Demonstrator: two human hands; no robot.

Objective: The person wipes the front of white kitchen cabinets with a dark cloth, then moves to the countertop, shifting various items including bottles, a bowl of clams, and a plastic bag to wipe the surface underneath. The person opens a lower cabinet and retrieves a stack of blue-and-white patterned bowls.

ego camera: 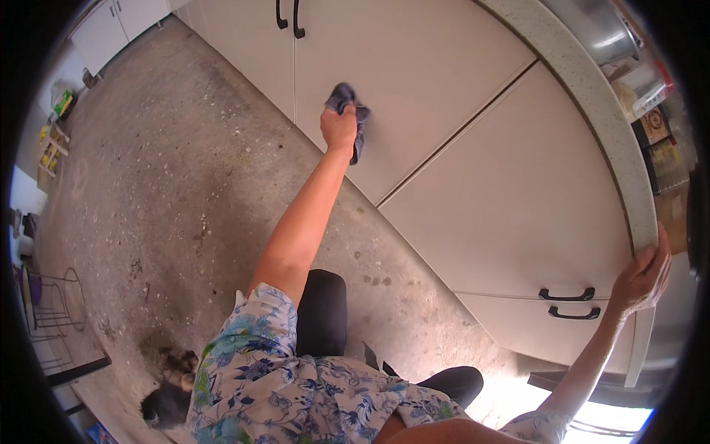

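Note:
My left hand [338,129] is closed around a crumpled dark blue-grey cloth [359,119]. The cloth lies against the lower part of a pale cabinet door [410,83], below two black bar handles [298,22]. Far to the right, my right hand [643,277] grips the edge of the speckled stone countertop [621,144], with the fingers over the top and the thumb on the front. Beside that arm is another pair of black handles [567,294] on the cabinet fronts. Part of the cloth is hidden behind my left hand.
Jars and packets [654,122] and a metal pot [593,28] stand on the countertop. Stained concrete floor [183,166] runs along the cabinets. A dark furry animal [169,397] is beside me at lower left. A wire rack [55,311] and small wooden stand [54,147] line the left.

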